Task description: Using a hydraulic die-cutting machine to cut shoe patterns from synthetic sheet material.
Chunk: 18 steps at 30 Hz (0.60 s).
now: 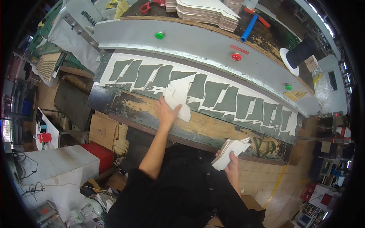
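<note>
Several white cut-out pieces are in my left hand, its fingers and thumb closed around their near end. They overlap in a loose fan above the machine's bed. In front of my body, my right hand grips a thicker stack of white cut pieces, thumb on top. Beyond my left hand lies a long white sheet, with a row of dark grey-green shapes bordered by thin white strips. The pieces in my left hand cover part of that row.
A grey machine beam with green and red buttons spans the far side. On the shelf above are stacked cut pieces, red scissors, a blue-handled tool and a black spool. A worn wooden edge runs along the near side.
</note>
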Each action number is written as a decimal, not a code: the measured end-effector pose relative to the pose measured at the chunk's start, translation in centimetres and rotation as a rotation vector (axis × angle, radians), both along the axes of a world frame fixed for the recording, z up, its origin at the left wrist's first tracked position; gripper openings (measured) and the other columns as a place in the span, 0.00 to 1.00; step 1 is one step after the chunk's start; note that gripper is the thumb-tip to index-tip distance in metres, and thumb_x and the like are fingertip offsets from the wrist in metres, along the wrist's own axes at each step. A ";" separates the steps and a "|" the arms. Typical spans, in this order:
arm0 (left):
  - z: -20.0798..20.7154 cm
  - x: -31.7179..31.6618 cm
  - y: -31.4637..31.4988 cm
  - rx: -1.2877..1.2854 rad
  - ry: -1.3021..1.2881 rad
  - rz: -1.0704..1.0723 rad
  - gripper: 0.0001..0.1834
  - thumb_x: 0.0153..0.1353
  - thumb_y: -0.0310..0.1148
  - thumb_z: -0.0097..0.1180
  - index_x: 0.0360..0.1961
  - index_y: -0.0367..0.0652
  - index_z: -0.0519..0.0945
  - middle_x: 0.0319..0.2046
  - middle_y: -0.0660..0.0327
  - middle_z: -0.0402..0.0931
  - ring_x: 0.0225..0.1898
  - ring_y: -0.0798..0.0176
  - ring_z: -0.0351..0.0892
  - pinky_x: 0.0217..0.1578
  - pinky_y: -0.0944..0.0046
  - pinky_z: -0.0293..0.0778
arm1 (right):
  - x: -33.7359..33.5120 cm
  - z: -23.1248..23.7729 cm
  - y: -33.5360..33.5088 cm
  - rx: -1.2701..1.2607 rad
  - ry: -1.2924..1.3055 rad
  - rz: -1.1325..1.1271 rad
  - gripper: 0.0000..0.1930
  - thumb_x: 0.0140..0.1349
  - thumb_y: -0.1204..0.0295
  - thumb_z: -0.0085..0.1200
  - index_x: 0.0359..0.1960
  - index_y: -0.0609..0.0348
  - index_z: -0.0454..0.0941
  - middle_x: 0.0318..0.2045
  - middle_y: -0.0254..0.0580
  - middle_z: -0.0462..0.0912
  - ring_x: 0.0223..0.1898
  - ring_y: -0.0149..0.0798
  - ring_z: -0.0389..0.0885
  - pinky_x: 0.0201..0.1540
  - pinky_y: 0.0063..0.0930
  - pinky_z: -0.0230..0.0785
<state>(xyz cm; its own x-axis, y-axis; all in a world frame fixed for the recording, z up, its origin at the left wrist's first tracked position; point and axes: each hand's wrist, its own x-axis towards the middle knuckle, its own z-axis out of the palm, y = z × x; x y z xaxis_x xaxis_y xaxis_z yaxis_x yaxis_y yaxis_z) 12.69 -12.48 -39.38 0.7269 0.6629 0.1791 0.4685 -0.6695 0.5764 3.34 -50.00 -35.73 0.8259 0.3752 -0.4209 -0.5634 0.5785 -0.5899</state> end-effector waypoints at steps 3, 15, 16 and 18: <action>-0.2 -0.3 1.4 -0.175 0.095 -0.081 0.43 0.53 0.48 0.80 0.61 0.30 0.75 0.52 0.36 0.82 0.56 0.33 0.81 0.57 0.40 0.74 | -0.5 -0.1 3.8 -0.082 0.011 -0.051 0.36 0.67 0.52 0.68 0.67 0.65 0.72 0.49 0.60 0.86 0.49 0.59 0.89 0.55 0.58 0.84; 1.4 14.7 9.8 0.056 0.440 -0.755 0.46 0.47 0.51 0.82 0.64 0.37 0.79 0.60 0.43 0.82 0.61 0.39 0.81 0.63 0.46 0.77 | -0.8 -0.9 6.7 -0.460 -0.053 -0.297 0.26 0.72 0.67 0.67 0.67 0.64 0.74 0.58 0.43 0.85 0.59 0.42 0.83 0.64 0.40 0.75; -0.1 15.2 10.1 0.029 0.442 -0.768 0.48 0.42 0.53 0.84 0.63 0.40 0.80 0.60 0.46 0.82 0.62 0.41 0.81 0.62 0.44 0.78 | -0.2 -1.2 7.2 -0.484 -0.057 -0.302 0.23 0.75 0.69 0.64 0.67 0.64 0.75 0.60 0.40 0.84 0.59 0.39 0.83 0.64 0.38 0.74; 0.0 15.5 9.1 -0.075 0.501 -0.785 0.54 0.34 0.56 0.86 0.63 0.42 0.79 0.61 0.46 0.82 0.64 0.44 0.81 0.61 0.43 0.78 | 0.3 -1.4 7.6 -0.524 -0.063 -0.324 0.28 0.79 0.66 0.57 0.75 0.64 0.67 0.66 0.43 0.79 0.65 0.42 0.78 0.69 0.40 0.69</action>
<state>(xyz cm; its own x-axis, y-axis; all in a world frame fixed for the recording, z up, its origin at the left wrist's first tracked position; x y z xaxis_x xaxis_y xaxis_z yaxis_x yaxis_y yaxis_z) 28.22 -3.37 -39.36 0.9524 -0.0535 -0.3002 0.1036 -0.8691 0.4837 3.62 -42.38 -37.13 0.8927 -0.1423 -0.4277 -0.3622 0.3384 -0.8685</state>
